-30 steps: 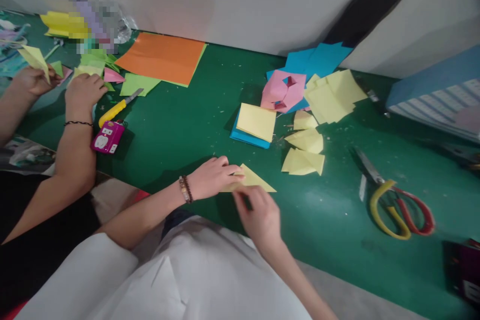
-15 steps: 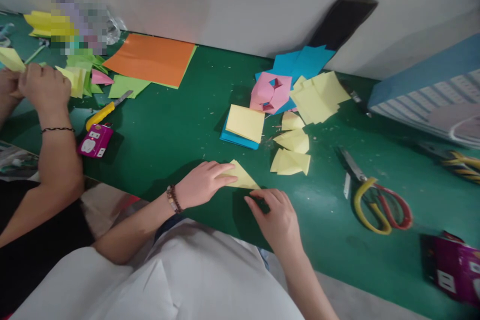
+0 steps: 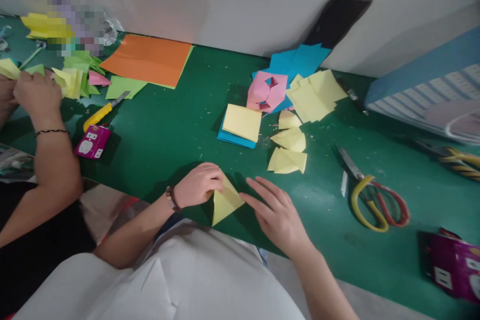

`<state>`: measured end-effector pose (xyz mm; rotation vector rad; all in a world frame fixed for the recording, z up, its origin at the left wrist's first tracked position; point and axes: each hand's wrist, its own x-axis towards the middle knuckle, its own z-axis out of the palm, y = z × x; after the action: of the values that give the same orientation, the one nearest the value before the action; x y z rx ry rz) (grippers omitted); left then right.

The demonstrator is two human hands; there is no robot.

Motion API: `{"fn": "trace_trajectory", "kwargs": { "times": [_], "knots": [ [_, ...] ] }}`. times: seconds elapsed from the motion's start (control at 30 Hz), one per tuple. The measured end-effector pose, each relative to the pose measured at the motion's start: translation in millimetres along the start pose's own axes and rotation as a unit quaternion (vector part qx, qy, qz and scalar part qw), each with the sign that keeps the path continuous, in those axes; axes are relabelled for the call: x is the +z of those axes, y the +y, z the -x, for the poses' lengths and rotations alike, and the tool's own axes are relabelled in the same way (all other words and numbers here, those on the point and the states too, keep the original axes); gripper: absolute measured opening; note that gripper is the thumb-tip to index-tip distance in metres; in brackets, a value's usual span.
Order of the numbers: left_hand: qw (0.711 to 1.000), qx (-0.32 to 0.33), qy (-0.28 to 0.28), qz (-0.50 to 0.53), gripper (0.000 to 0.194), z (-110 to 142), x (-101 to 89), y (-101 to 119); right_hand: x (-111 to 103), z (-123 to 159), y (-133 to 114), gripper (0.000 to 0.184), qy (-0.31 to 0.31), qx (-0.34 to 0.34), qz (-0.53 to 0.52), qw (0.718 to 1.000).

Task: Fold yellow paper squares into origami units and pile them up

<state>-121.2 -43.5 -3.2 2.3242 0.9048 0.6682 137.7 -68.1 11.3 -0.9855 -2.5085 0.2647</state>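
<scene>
A yellow paper folded into a triangle (image 3: 226,202) is pinched at its upper left by my left hand (image 3: 198,185), close above the green table. At the paper's right corner is my right hand (image 3: 279,215), its fingers stretched out and apart; one fingertip is at or just beside that corner. Beyond my hands sits a stack of square sheets (image 3: 242,123), yellow on top and blue below. Several folded yellow paper pieces (image 3: 288,140) lie in a column to its right. Behind the stack rests a pink folded paper shape (image 3: 267,91).
Scissors (image 3: 369,197) with yellow and red handles lie right of my hands, pliers (image 3: 455,157) farther right. Loose yellow sheets (image 3: 317,96) and blue sheets (image 3: 300,57) are at the back. At left, a co-worker's hand (image 3: 37,92) is near a yellow utility knife (image 3: 99,114).
My left hand has closed on the triangle, which has turned so one corner points toward me. My right hand has opened, its fingers now extended. The co-worker's hand has shifted slightly left.
</scene>
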Motion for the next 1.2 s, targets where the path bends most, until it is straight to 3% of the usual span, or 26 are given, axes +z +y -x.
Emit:
{"fn": "trace_trajectory", "kwargs": {
  "times": [0.1, 0.2, 0.4, 0.47, 0.5, 0.57, 0.67, 0.83, 1.0, 1.07, 1.2],
  "knots": [
    [1.0, -0.025, 0.018, -0.005, 0.023, 0.5, 4.9, 0.4, 8.6, 0.2, -8.2, 0.041, -0.022, -0.034, 0.014, 0.999],
    [0.999, -0.038, 0.038, 0.002, 0.013, 0.0, 8.5, 3.1, 17.8, 0.0, -13.4, 0.032, 0.004, -0.043, 0.005, 0.999],
    [0.995, -0.016, -0.02, -0.093, 0.024, 6.8, -0.6, 6.8, 24.7, 0.2, -4.4, 0.032, 0.027, -0.018, -0.023, 0.999],
    [0.992, -0.026, -0.027, -0.124, 0.015, 10.9, -3.2, 13.3, 22.5, -1.6, -2.4, 0.035, 0.013, 0.001, -0.035, 0.999],
    [0.991, -0.034, -0.019, -0.128, 0.014, 12.6, -3.0, 17.8, 21.2, -3.3, -2.1, 0.034, 0.007, 0.006, -0.041, 0.999],
    [0.992, -0.038, 0.013, -0.117, 0.031, 15.1, 1.1, 26.9, 19.8, -8.4, -2.1, 0.032, 0.0, 0.008, -0.053, 0.999],
    [0.988, -0.098, 0.063, -0.103, 0.015, 17.1, 11.4, 35.5, 22.5, -17.3, -1.7, 0.025, 0.017, 0.036, -0.062, 0.997],
    [0.975, -0.167, 0.114, -0.088, 0.019, 17.6, 18.7, 33.8, 33.6, -24.9, -1.4, 0.019, 0.052, 0.133, -0.047, 0.989],
    [0.955, -0.229, 0.169, -0.077, 0.013, 15.2, 21.2, 29.6, 37.6, -29.9, -4.1, 0.011, 0.06, 0.164, -0.015, 0.984],
    [0.952, -0.239, 0.172, -0.085, 0.011, 14.4, 23.2, 27.7, 37.5, -33.3, -4.9, 0.011, 0.047, 0.159, -0.009, 0.986],
    [0.965, -0.194, 0.119, -0.132, 0.031, 14.2, 24.4, 24.2, 37.7, -37.9, -5.2, 0.013, 0.028, 0.146, -0.007, 0.989]
  ]
}}
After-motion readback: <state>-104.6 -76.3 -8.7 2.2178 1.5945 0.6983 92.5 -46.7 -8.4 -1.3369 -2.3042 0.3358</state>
